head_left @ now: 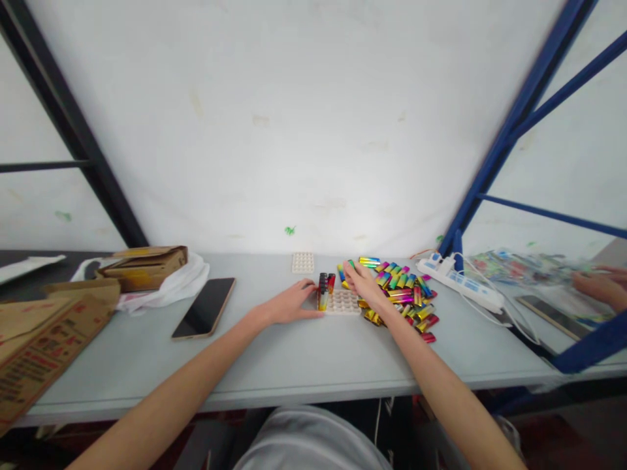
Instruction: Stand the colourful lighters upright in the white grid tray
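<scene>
A white holed tray (343, 302) lies on the table before me, with a row of black-topped lighters (322, 292) upright along its left end. Beside that row stands a red lighter (332, 283). My left hand (292, 302) grips the tray's left end, thumb at the front corner and fingers curled toward the back. Above the tray's right rear part, my right hand (361, 282) is closed around a shiny lighter whose green end (351, 263) shows; the rest is hidden by the fingers. A heap of metallic-coloured lighters (402, 297) spreads right of the tray, partly under my right forearm.
A second holed tray (303, 262) sits near the wall. A phone (204, 308), a white plastic bag (183, 282) and cardboard boxes (151, 267) lie to the left. Right of the heap are a power strip (460, 285) with cables and a blue frame (509, 137); another person's hand (602, 287) shows beyond it.
</scene>
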`<state>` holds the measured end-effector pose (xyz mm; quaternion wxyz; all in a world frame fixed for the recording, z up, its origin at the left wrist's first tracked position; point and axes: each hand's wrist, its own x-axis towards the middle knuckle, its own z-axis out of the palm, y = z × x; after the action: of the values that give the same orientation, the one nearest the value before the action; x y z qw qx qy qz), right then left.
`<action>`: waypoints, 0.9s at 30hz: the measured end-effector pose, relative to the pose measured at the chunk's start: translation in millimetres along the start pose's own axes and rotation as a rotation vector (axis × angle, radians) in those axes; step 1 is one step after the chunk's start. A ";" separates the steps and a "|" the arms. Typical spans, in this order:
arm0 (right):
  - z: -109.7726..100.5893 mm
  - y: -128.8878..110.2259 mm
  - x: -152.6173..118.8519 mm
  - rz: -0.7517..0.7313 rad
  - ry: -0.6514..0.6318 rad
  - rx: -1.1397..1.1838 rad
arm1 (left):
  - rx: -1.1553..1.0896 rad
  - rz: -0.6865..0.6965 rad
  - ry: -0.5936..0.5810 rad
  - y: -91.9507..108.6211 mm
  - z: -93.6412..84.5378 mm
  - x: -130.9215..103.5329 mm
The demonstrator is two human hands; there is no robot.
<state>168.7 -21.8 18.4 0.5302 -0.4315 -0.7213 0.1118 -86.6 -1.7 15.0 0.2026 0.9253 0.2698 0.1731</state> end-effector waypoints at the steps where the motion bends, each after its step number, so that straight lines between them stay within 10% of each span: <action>1: 1.0 -1.4 -0.3 0.010 -0.005 0.030 | -0.001 -0.002 0.001 -0.1 0.1 -0.1; 27: 11.1 -27.2 -8.1 0.297 -0.030 -0.166 | 0.010 0.001 -0.003 -0.2 0.1 0.5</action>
<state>145.9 -40.9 25.2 0.4594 -0.5739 -0.6643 0.1354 -86.3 -1.3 14.9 0.1982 0.9267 0.2700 0.1702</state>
